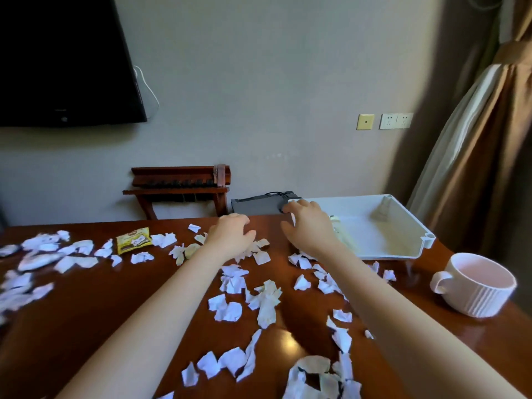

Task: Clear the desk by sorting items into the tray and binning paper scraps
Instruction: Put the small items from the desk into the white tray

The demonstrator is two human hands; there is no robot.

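Torn white paper scraps (233, 283) lie scattered over the dark wooden desk (121, 312). A white tray (403, 226) sits at the far right of the desk with a pale item (338, 230) near its left edge. My left hand (233, 231) hovers palm down over scraps near the desk's far edge, fingers curled. My right hand (308, 223) reaches over the tray's left rim, fingers spread, and hides part of the pale item. A yellow snack packet (134, 240) lies to the left of my left hand.
A pink ribbed mug (478, 286) stands near the right edge of the desk. Behind the desk are a wooden luggage rack (181, 185), a grey box (256, 204) and a brown curtain (475, 139). A black TV (63, 59) hangs on the wall.
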